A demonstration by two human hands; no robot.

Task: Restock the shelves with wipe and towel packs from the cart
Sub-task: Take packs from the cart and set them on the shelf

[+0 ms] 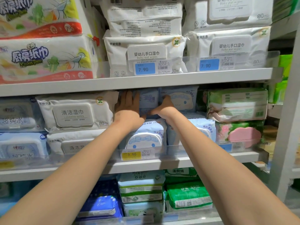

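Observation:
Both my arms reach into the middle shelf. My left hand lies flat, fingers straight, against the left part of a light-blue wipe pack in the upper row. My right hand presses on the same pack's lower right, beside another blue pack with a cartoon face. Two more blue cartoon packs lie below, under my wrists. How my right fingers lie is partly hidden.
White cleaning-wipe packs sit left of my hands, green and pink packs to the right. The upper shelf holds baby wipes and kitchen towel packs. Lower shelf carries blue and green packs. A yellow 9.90 tag marks the rail.

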